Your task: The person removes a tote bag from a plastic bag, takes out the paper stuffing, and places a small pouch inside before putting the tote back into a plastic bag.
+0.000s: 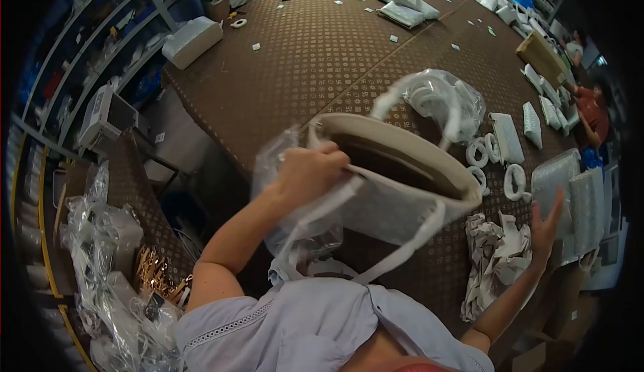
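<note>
A large light-coloured tote bag [389, 211] with wrapped white handles hangs over the table's near edge, its dark inside showing through the open top. My left hand [312, 174] is closed on the bag's rim at its left end. Clear plastic [272, 191] bunches beside and below that hand. On the right, my right hand [547, 228] is raised with its fingers spread and holds nothing. It is near crumpled paper [496, 258] and bubble-wrapped packages [555, 177].
Behind the bag lie a plastic-wrapped bundle [436, 97] and white rings [515, 183] on the patterned table [282, 83]. Plastic bags [107, 244] heap at the left, near shelves [87, 57]. People [594, 114] are at the far right and the far left.
</note>
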